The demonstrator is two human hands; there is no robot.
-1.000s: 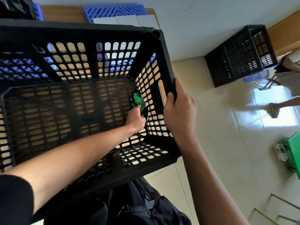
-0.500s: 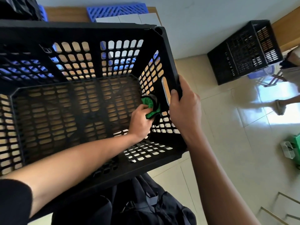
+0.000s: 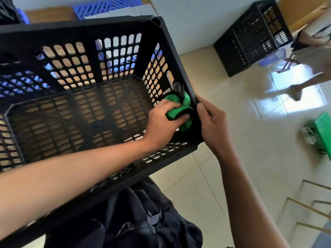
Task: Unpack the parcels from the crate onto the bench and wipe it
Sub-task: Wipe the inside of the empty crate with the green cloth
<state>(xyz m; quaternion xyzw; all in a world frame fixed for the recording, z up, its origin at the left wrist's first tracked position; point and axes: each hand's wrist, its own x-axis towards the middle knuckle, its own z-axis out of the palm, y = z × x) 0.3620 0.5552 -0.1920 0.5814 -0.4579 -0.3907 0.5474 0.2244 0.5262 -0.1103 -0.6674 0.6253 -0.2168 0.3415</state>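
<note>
A large black slotted crate [image 3: 75, 27] fills the left of the view, tilted toward me, with nothing lying inside it. My left hand [image 3: 163, 122] reaches into the crate and is shut on a green cloth [image 3: 176, 104], pressed against the inside of the right wall near the front corner. My right hand [image 3: 213, 126] grips the crate's right rim from outside, thumb over the edge, right beside the cloth. The bench [image 3: 48, 14] shows as a wooden strip behind the crate.
A blue slotted lid [image 3: 105, 7] and pale flat parcels [image 3: 143, 8] lie on the bench behind the crate. A second black crate [image 3: 250, 38] stands on the tiled floor by the wall. A person [image 3: 313, 56] stands at right. A green cart [image 3: 322, 133] sits lower right.
My left hand has slid the green cloth along the right wall toward the front corner, closer to my right hand. The crate has tilted and shifted slightly in view.
</note>
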